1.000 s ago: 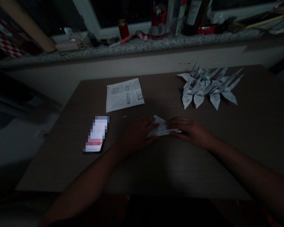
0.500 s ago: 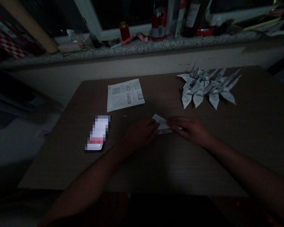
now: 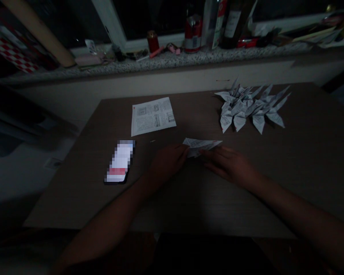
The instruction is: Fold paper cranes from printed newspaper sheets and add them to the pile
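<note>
A folded piece of printed paper [image 3: 202, 144] lies on the table between my hands, its long edge facing away from me and a point reaching right. My left hand [image 3: 172, 158] has its fingers closed on the paper's left end. My right hand [image 3: 227, 162] touches the near edge with its fingertips, the fingers stretched and lying low over the table. Shadow hides part of both hands' fingers. Beyond to the right sits a cluster of folded paper shapes [image 3: 250, 109] with pointed tips.
A flat printed sheet [image 3: 154, 116] lies on the table [image 3: 172, 206] at the back left. Nearer on the left is a phone [image 3: 120, 162] with a lit, blurred screen. Behind, a stone windowsill [image 3: 160, 61] carries a red can [image 3: 193, 36], a bottle [image 3: 232, 23] and a small jar [image 3: 153, 42].
The folded paper has turned, so its long edge now faces away and its tip points right. My right hand has slid to its near edge. The view has shifted slightly.
</note>
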Demonstrator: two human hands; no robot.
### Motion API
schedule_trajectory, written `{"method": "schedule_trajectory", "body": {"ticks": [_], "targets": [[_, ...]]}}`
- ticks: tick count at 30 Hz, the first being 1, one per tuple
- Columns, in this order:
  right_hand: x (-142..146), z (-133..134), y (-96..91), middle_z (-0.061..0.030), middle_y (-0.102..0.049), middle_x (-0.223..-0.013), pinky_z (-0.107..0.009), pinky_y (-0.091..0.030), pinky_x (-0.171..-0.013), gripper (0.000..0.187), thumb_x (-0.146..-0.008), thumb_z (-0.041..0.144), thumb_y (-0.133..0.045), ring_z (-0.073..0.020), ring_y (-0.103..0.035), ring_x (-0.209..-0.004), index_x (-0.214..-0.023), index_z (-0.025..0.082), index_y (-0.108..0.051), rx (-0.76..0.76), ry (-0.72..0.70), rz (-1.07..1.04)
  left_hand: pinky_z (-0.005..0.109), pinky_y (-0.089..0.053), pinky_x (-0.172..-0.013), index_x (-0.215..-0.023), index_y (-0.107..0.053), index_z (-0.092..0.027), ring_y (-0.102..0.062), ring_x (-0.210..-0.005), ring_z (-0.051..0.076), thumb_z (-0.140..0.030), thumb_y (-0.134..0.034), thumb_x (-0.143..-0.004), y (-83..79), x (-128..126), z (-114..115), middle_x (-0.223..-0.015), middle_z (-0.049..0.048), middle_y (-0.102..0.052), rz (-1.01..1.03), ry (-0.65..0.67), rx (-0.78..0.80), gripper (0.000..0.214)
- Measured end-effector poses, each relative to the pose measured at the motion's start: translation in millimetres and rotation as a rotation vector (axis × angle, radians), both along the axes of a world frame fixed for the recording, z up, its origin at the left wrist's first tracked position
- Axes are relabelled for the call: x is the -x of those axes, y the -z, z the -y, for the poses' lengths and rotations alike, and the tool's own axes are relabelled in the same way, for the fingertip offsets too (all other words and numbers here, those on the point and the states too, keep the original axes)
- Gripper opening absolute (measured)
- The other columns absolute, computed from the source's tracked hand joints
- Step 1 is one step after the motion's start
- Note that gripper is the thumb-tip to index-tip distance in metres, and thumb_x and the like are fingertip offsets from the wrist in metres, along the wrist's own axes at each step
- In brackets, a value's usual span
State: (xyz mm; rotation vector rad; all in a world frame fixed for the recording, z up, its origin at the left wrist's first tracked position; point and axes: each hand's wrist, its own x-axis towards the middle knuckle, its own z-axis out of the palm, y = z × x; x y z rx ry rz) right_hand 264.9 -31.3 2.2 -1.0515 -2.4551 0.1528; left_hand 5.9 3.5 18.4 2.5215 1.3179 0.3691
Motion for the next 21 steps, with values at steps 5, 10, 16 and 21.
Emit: {"method": "schedule_trajectory", "body": {"ticks": [5, 10, 16, 21], "targets": [[11.7, 0.7, 1.6, -0.0163, -0.073, -0.118, -0.046, -0.060, -0.088, 0.051, -0.104, 0.031, -0.055, -0.0319, -0.070, -0.108, -0.153, 0.019, -0.050, 0.098, 0.033, 0.012, 0.037, -0.056, -0.101, -0.122, -0.069, -0.019, -0.071, -0.111, 0.021, -0.033, -0.041, -0.111, 0.0, -2.0, 1.5, -0.122, 0.0066, -0.075, 0.139, -0.007, -0.003, 0.033], [22.6, -1.3, -7.4, -0.0166, -0.074, -0.114, -0.040, -0.058, -0.083, 0.041, -0.103, 0.027, -0.057, -0.0304, -0.071, -0.103, -0.142, 0.017, -0.059, 0.117, 0.086, 0.038, 0.037, -0.056, -0.102, -0.123, -0.068, -0.019, -0.070, -0.112, 0.021, -0.033, -0.040, -0.111, -0.1, -4.7, 2.9, -0.123, 0.0074, -0.073, 0.204, -0.021, -0.002, 0.033], [33.4, -12.0, -12.3, -0.0135, -0.073, -0.112, -0.035, -0.055, -0.077, 0.031, -0.104, 0.026, -0.054, -0.0267, -0.071, -0.096, -0.133, 0.020, -0.063, 0.130, 0.130, 0.075, 0.037, -0.056, -0.102, -0.136, -0.058, -0.023, -0.069, -0.115, 0.021, -0.030, -0.040, -0.111, -4.2, -8.2, 5.2, -0.129, 0.0050, -0.070, 0.260, -0.067, 0.038, 0.032], [37.3, -17.0, -12.6, -0.0131, -0.073, -0.110, -0.033, -0.052, -0.073, 0.027, -0.104, 0.024, -0.051, -0.0261, -0.069, -0.093, -0.127, 0.020, -0.066, 0.106, 0.160, 0.096, 0.035, -0.059, -0.086, -0.132, -0.058, -0.023, -0.071, -0.100, 0.021, -0.022, -0.040, -0.109, -9.9, -9.0, 7.1, -0.119, 0.0056, -0.069, 0.169, -0.074, 0.029, 0.029]]}}
